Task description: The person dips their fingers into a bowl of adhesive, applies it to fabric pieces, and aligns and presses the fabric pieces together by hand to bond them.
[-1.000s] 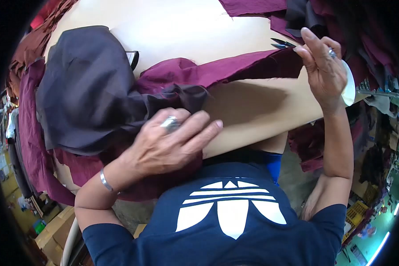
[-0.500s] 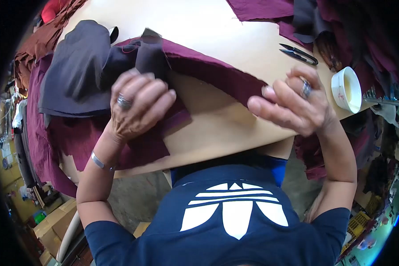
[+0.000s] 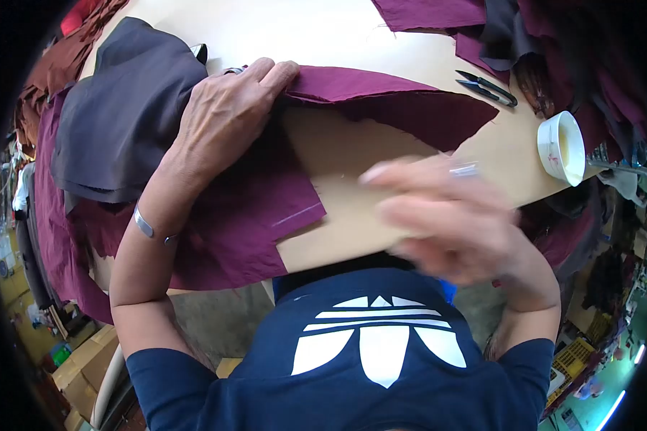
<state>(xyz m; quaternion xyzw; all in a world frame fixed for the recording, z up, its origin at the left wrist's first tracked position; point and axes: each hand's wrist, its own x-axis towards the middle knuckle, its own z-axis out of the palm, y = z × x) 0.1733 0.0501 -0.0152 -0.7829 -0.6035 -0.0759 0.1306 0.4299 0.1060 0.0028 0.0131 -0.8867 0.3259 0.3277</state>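
My left hand [image 3: 230,115] is closed on the upper edge of a maroon cloth piece [image 3: 266,208], where a dark grey cloth piece [image 3: 118,108] lies alongside; its fingertips are hidden behind the fold. From that hand a maroon strip [image 3: 402,100] with a frayed edge stretches rightward over the table. My right hand [image 3: 453,219] is over the table near the front edge, apart from the cloth. Motion smears its fingers, so I cannot make out whether they hold anything.
Thread snips [image 3: 487,87] lie at the right of the tan table [image 3: 370,154]. A white bowl [image 3: 551,147] with yellowish contents stands at the right edge. More maroon and dark cloth [image 3: 582,50] is heaped at the back right, and brown cloth [image 3: 65,72] at the left.
My left hand has moved up and right and closed on the cloth. My right hand has moved down and left, toward me. The maroon cloth has shifted right and its strip has spread out.
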